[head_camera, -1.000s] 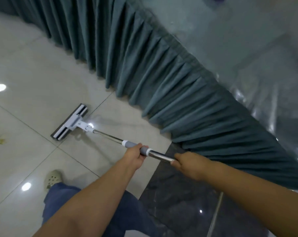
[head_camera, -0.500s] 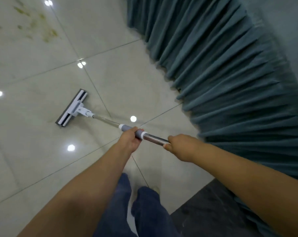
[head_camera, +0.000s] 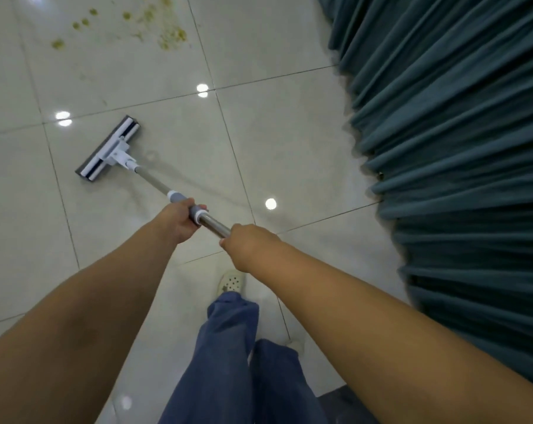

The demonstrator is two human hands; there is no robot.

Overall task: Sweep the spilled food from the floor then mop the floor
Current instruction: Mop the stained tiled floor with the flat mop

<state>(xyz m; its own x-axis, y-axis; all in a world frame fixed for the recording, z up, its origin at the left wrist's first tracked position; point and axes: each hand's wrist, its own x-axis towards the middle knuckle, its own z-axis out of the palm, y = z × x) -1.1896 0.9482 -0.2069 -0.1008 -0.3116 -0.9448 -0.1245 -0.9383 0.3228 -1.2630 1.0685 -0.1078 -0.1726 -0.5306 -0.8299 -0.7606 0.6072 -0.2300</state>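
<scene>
Glossy tiled floor (head_camera: 274, 142), curtain (head_camera: 458, 148) along the right edge. The mop head (head_camera: 109, 148) lay flat mid-floor, short of the spilled food (head_camera: 170, 38) at the far edge. The left hand (head_camera: 179, 221) gripped the grey sleeve (head_camera: 179, 198), the right hand (head_camera: 247, 243) the steel shaft (head_camera: 214, 224) behind: 2 spaced holds, probably for leverage.

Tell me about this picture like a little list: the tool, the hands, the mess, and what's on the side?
tool: mop, flat head down on the tiled floor, handle slanting up to the person
left hand: grips the handle at its grey sleeve
right hand: grips the shiny metal part, nearer the body
mess: yellowish-green spots on the tiles ahead, apart from the mop
side: pleated teal cloth on the right
feet: one pale shoe below blue trousers
</scene>
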